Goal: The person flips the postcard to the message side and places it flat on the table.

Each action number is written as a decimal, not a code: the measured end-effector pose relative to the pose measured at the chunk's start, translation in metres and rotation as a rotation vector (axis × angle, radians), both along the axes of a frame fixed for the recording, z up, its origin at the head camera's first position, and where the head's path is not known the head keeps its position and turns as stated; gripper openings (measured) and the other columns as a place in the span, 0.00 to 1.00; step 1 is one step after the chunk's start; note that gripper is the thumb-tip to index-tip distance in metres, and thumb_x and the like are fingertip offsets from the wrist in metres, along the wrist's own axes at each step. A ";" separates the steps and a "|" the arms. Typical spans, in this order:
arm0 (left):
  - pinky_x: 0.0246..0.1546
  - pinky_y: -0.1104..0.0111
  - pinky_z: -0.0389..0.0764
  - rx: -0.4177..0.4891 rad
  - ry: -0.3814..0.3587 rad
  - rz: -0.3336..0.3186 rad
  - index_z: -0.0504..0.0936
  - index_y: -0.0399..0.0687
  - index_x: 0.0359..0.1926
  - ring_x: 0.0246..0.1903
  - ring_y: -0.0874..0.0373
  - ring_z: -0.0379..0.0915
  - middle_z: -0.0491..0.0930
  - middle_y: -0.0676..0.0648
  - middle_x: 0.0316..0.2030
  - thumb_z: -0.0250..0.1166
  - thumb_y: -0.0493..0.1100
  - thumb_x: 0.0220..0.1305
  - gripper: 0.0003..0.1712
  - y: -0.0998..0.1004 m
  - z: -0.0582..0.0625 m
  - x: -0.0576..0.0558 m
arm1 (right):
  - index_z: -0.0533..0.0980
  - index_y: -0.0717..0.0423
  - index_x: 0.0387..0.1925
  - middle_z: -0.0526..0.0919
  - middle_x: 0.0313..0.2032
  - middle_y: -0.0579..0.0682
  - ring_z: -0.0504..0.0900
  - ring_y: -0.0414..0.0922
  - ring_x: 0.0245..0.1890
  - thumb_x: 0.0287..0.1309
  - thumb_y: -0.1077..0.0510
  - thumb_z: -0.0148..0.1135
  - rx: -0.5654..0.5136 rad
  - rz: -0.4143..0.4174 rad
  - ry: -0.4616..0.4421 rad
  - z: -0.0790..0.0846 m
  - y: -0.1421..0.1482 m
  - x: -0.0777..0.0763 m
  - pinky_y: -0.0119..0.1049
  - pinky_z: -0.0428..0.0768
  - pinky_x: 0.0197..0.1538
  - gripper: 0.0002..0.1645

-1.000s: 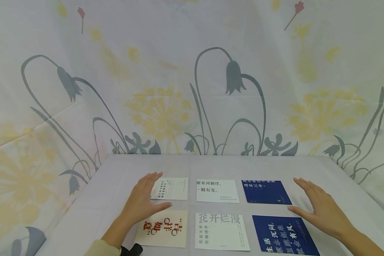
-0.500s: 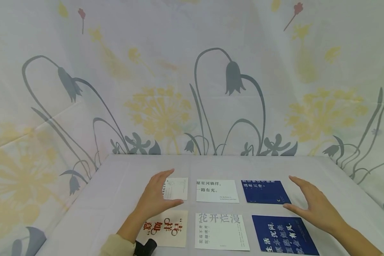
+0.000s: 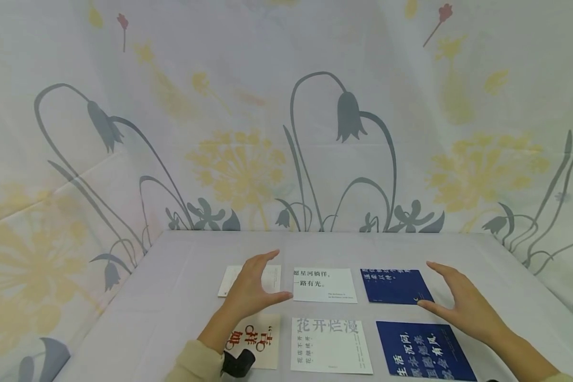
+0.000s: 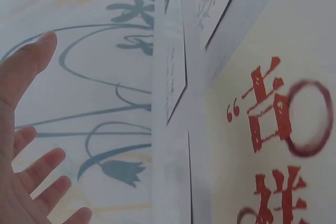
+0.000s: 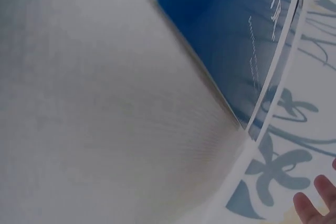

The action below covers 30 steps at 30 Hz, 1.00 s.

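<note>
Two rows of cards lie flat on the white table. My left hand (image 3: 252, 289) hovers over the left column with thumb and fingers spread and nothing between them. It hides part of the white card (image 3: 270, 278) at the back left, and its forearm covers part of the cream card with red characters (image 3: 262, 350). To the right, my right hand (image 3: 468, 307) is held in the air beside the dark blue cards, fingers apart and holding nothing. Its thumb overlaps the corner of the back blue card (image 3: 393, 289) in the head view; contact cannot be told. The front blue card (image 3: 425, 355) lies below it.
In the middle column are a white card with black characters (image 3: 324, 289) and a white card with grey characters (image 3: 331, 353). A flower-printed cloth (image 3: 248, 106) hangs behind the table (image 3: 387, 246). A black device (image 3: 239, 363) sits at my left wrist.
My left hand has moved to the right, from the left edge of the back left card across it. The right hand has shifted slightly left. The cards have stayed in place.
</note>
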<state>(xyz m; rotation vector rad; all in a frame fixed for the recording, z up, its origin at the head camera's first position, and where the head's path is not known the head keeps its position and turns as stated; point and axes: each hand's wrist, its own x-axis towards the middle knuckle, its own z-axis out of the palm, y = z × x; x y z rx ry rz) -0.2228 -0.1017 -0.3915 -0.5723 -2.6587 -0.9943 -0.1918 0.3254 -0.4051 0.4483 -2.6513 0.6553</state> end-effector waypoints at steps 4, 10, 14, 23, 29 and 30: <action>0.58 0.52 0.66 0.036 -0.026 -0.026 0.63 0.55 0.66 0.61 0.49 0.58 0.67 0.48 0.60 0.74 0.60 0.42 0.51 0.009 -0.002 -0.003 | 0.58 0.60 0.66 0.64 0.58 0.68 0.61 0.68 0.56 0.42 0.45 0.73 -0.004 -0.010 -0.012 -0.001 -0.001 -0.002 0.69 0.63 0.48 0.54; 0.57 0.49 0.65 0.128 -0.056 -0.084 0.65 0.51 0.65 0.59 0.47 0.61 0.71 0.46 0.57 0.74 0.59 0.44 0.48 0.021 -0.003 -0.006 | 0.57 0.61 0.66 0.64 0.59 0.69 0.61 0.69 0.56 0.43 0.45 0.73 -0.029 -0.018 -0.038 -0.004 -0.003 -0.008 0.69 0.63 0.48 0.54; 0.57 0.49 0.65 0.154 -0.084 -0.101 0.65 0.50 0.65 0.59 0.46 0.62 0.72 0.46 0.56 0.74 0.57 0.44 0.48 0.031 -0.002 -0.007 | 0.57 0.61 0.66 0.64 0.59 0.69 0.61 0.69 0.57 0.44 0.46 0.73 -0.046 -0.011 -0.053 -0.005 -0.005 -0.012 0.70 0.63 0.48 0.54; 0.55 0.46 0.65 0.247 -0.163 -0.094 0.66 0.53 0.64 0.59 0.47 0.63 0.73 0.48 0.55 0.74 0.56 0.45 0.46 0.056 -0.003 -0.008 | 0.58 0.62 0.65 0.65 0.58 0.69 0.61 0.69 0.57 0.42 0.47 0.74 -0.055 0.024 -0.051 -0.004 -0.005 -0.019 0.70 0.63 0.48 0.54; 0.54 0.49 0.67 0.267 -0.179 -0.115 0.66 0.52 0.64 0.58 0.48 0.64 0.73 0.48 0.55 0.74 0.55 0.45 0.45 0.073 -0.004 -0.009 | 0.58 0.66 0.64 0.64 0.58 0.70 0.63 0.68 0.55 0.42 0.48 0.75 -0.067 0.049 -0.077 -0.002 -0.004 -0.025 0.68 0.66 0.49 0.53; 0.54 0.49 0.68 0.268 -0.177 -0.118 0.67 0.52 0.64 0.58 0.49 0.64 0.73 0.48 0.55 0.75 0.55 0.45 0.45 0.076 -0.003 -0.010 | 0.58 0.66 0.64 0.64 0.58 0.70 0.64 0.68 0.54 0.41 0.48 0.75 -0.071 0.052 -0.078 -0.002 -0.004 -0.026 0.67 0.66 0.49 0.53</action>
